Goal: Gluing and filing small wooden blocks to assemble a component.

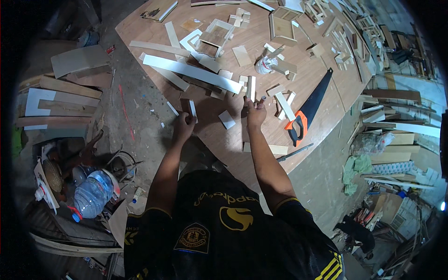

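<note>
My left hand [184,124] is at the table's left edge, its fingers closed in a pinch on a short white-faced wood strip [192,110]. Farther right, my right hand [256,114] is closed over the tabletop at the near end of a short pale wood block [251,87]. What lies inside its fingers is partly hidden. Between my hands rests a small white rectangular piece [227,119]. A long white-faced board [191,73] lies beyond them, slanting across other wood pieces. To the right of my right hand is a white-topped strip [285,106] among small blocks.
A handsaw [308,109] with an orange and black handle lies on the wooden table [322,135]. Nearer me are a thin dark tool [296,152] and a pale strip [278,149]. A white container [266,65] and open wooden boxes [283,27] stand farther back. Left, a large water bottle [94,194].
</note>
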`<control>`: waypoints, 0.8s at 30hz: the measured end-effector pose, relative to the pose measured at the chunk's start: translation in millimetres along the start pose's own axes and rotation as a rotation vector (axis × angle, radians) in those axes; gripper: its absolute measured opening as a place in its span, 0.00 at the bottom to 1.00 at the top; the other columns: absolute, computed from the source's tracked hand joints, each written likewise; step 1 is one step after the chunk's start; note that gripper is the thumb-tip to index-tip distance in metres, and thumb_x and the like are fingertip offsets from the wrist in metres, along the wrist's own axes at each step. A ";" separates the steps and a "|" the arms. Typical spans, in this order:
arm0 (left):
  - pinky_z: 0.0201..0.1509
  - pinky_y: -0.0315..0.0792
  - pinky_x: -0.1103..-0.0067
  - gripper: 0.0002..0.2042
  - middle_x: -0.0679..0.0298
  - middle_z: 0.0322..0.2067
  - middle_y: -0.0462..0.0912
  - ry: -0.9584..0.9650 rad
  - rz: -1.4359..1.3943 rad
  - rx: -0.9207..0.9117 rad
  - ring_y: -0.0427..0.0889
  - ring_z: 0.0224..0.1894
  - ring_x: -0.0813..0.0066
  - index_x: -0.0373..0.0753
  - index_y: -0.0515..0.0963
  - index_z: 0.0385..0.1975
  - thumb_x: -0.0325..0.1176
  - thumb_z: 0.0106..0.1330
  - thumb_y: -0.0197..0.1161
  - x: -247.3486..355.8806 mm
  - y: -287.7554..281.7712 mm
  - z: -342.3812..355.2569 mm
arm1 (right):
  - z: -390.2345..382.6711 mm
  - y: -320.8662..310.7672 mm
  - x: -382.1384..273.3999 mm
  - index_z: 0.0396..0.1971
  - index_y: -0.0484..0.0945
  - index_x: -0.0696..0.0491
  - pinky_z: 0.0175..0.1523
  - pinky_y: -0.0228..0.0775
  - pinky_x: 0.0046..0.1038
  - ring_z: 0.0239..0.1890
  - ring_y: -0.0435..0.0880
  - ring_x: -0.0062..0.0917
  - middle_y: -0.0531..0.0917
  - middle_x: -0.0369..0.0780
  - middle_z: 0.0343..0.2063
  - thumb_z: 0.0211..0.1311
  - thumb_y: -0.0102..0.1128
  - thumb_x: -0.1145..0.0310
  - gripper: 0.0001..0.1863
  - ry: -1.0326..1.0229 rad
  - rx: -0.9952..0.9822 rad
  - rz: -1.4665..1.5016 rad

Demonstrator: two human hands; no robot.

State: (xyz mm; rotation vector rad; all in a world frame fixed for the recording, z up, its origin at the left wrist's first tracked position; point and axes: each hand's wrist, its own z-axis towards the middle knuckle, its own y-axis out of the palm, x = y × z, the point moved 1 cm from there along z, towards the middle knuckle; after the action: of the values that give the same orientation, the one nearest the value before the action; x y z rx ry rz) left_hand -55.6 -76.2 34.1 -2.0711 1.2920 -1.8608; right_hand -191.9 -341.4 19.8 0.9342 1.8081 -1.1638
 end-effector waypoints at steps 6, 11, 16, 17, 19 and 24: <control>0.35 0.73 0.67 0.15 0.57 0.25 0.80 -0.001 0.043 0.014 0.81 0.30 0.62 0.34 0.74 0.33 0.39 0.60 0.68 6.6 -0.8 -3.7 | -18.2 -2.7 -31.2 0.26 0.77 0.60 0.30 0.67 0.24 0.22 0.73 0.19 0.76 0.33 0.20 0.53 0.72 0.60 0.18 -0.070 0.062 -0.108; 0.34 0.74 0.68 0.15 0.56 0.25 0.80 0.060 0.023 0.066 0.82 0.29 0.62 0.34 0.74 0.34 0.39 0.60 0.68 -5.6 4.4 -3.2 | -12.2 -1.5 -24.3 0.26 0.77 0.60 0.34 0.69 0.26 0.24 0.75 0.20 0.79 0.36 0.20 0.53 0.73 0.59 0.18 -0.074 0.023 -0.136; 0.34 0.74 0.69 0.15 0.56 0.25 0.80 0.069 0.007 0.062 0.81 0.29 0.63 0.34 0.74 0.35 0.39 0.60 0.68 -5.2 3.4 -3.6 | -15.7 -2.9 -32.2 0.21 0.72 0.58 0.36 0.69 0.30 0.25 0.73 0.27 0.76 0.40 0.21 0.47 0.77 0.56 0.24 -0.035 0.043 -0.219; 0.35 0.74 0.69 0.16 0.56 0.26 0.80 0.057 0.007 0.040 0.81 0.29 0.63 0.34 0.74 0.35 0.40 0.60 0.68 -5.6 2.8 -2.5 | -13.8 -2.6 -29.9 0.21 0.72 0.58 0.36 0.69 0.30 0.25 0.73 0.27 0.76 0.40 0.21 0.47 0.77 0.56 0.24 -0.056 0.045 -0.196; 0.35 0.74 0.69 0.16 0.56 0.26 0.80 0.045 0.007 0.016 0.81 0.29 0.63 0.34 0.74 0.35 0.40 0.60 0.68 -4.6 2.2 -2.2 | -9.8 -1.3 -24.5 0.21 0.72 0.59 0.36 0.69 0.30 0.25 0.73 0.27 0.76 0.40 0.20 0.47 0.77 0.56 0.24 -0.076 0.047 -0.172; 0.35 0.74 0.68 0.16 0.56 0.26 0.80 0.067 0.034 0.004 0.81 0.30 0.62 0.33 0.74 0.36 0.41 0.61 0.67 -1.3 -4.5 -3.7 | -12.4 -0.6 -30.5 0.25 0.73 0.58 0.35 0.68 0.28 0.25 0.71 0.24 0.75 0.37 0.21 0.51 0.74 0.58 0.21 -0.089 -0.013 -0.155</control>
State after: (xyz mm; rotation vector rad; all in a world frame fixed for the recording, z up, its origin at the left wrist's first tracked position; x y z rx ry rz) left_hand -56.3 -70.9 36.6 -1.9887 1.3281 -1.9321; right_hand -182.1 -335.1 50.6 0.7330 1.8393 -1.2678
